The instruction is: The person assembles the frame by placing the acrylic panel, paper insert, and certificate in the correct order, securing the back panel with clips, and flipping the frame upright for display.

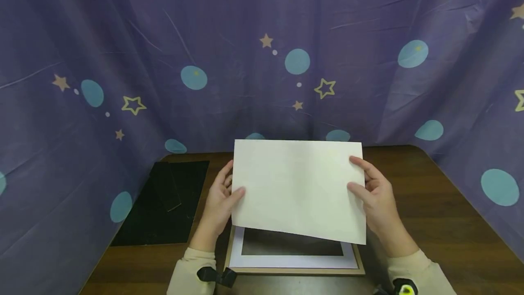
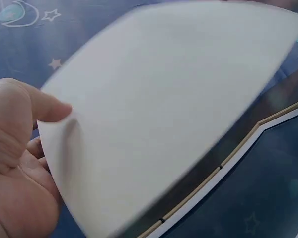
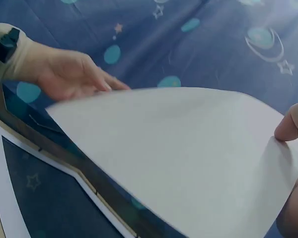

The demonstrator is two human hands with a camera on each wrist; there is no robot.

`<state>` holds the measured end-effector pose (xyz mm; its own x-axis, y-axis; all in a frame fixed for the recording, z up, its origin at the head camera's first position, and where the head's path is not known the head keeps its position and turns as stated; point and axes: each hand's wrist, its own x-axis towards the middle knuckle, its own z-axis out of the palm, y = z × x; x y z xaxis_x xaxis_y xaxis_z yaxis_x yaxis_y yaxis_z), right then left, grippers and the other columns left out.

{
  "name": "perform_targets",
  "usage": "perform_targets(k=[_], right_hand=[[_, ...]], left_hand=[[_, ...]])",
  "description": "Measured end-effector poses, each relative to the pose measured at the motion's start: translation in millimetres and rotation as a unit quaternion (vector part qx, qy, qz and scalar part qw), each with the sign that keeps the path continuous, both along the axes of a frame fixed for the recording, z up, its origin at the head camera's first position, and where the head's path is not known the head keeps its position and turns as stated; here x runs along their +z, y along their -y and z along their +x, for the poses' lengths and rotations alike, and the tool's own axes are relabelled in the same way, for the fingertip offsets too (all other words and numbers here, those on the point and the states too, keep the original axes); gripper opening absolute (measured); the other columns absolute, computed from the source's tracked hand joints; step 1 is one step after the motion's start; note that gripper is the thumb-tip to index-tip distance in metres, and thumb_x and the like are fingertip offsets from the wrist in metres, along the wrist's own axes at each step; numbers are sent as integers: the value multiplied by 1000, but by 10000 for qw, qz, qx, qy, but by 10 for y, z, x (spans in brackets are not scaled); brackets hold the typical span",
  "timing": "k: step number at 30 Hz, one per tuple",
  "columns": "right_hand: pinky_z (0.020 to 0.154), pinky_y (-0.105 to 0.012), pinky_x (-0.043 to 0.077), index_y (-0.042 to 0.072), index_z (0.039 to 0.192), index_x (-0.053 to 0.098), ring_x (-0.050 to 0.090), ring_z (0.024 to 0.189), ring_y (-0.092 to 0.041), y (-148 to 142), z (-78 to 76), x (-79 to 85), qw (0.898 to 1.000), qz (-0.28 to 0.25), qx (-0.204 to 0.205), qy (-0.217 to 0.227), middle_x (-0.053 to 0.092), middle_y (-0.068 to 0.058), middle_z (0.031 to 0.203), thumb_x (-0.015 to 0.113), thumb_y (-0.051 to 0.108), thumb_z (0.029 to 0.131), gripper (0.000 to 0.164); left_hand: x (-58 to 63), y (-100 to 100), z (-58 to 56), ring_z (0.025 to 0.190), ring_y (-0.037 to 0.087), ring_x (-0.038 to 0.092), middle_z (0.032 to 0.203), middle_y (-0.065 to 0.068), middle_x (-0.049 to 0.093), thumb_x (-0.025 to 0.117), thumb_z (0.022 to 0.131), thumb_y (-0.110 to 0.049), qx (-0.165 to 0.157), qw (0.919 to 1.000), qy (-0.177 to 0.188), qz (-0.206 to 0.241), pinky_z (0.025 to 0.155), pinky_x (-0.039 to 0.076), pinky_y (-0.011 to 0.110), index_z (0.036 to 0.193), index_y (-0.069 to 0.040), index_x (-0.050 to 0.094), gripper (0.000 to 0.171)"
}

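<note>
A white sheet of paper or thin card (image 1: 299, 188) is held up and tilted above a picture frame (image 1: 294, 271). At its left edge my left hand (image 1: 218, 204) pinches it, thumb on the near face and fingers behind. My right hand (image 1: 378, 195) grips the right edge the same way. Beneath the sheet, the frame lies flat on the table; its thin wooden border surrounds a white mat (image 1: 294, 261) and a dark, shiny middle (image 1: 292, 244). The sheet hides the frame's far part. In the right wrist view, the sheet (image 3: 184, 148) bows slightly between both hands.
A black backing board (image 1: 163, 222) with a strip-like flap (image 1: 165, 185) on it lies at the table's left. The brown wooden table (image 1: 430, 204) extends to the right. Behind it hangs a purple curtain (image 1: 245, 58) with stars and dots.
</note>
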<state>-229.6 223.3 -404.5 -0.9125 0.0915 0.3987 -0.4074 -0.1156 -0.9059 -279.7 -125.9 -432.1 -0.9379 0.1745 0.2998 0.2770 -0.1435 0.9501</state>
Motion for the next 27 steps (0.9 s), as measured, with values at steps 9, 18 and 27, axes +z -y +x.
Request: perform_targets(k=[9, 18, 27], right_hand=[[67, -30, 57, -1, 135, 50, 65, 84, -14, -184, -229, -420, 9926, 614, 432, 956, 63, -5, 105, 63, 0, 91, 46], [67, -32, 54, 6, 135, 52, 58, 78, -24, -339, -360, -774, 9657, 1839, 956, 1562, 59, -18, 109, 69, 17, 90, 50], [71, -29, 46, 7, 131, 56, 47, 76, -22, -406, -381, -874, 9448, 2397, 1499, 1657, 56, -17, 101, 72, 18, 87, 48]], left_hand=[[-9, 126, 0, 99, 24, 59, 120, 19, 57, 57, 88, 11, 286, 9940, -74, -1053, 76, 53, 27, 143, -13, 45, 61], [-235, 358, -12, 82, 23, 54, 93, 5, 58, 63, 90, 0, 58, 9599, 233, -2795, 67, 49, 28, 130, -22, 59, 45], [-386, 437, -51, 77, 22, 52, 89, 7, 54, 64, 90, -1, -475, 9476, 440, -3130, 62, 48, 28, 131, -18, 58, 45]])
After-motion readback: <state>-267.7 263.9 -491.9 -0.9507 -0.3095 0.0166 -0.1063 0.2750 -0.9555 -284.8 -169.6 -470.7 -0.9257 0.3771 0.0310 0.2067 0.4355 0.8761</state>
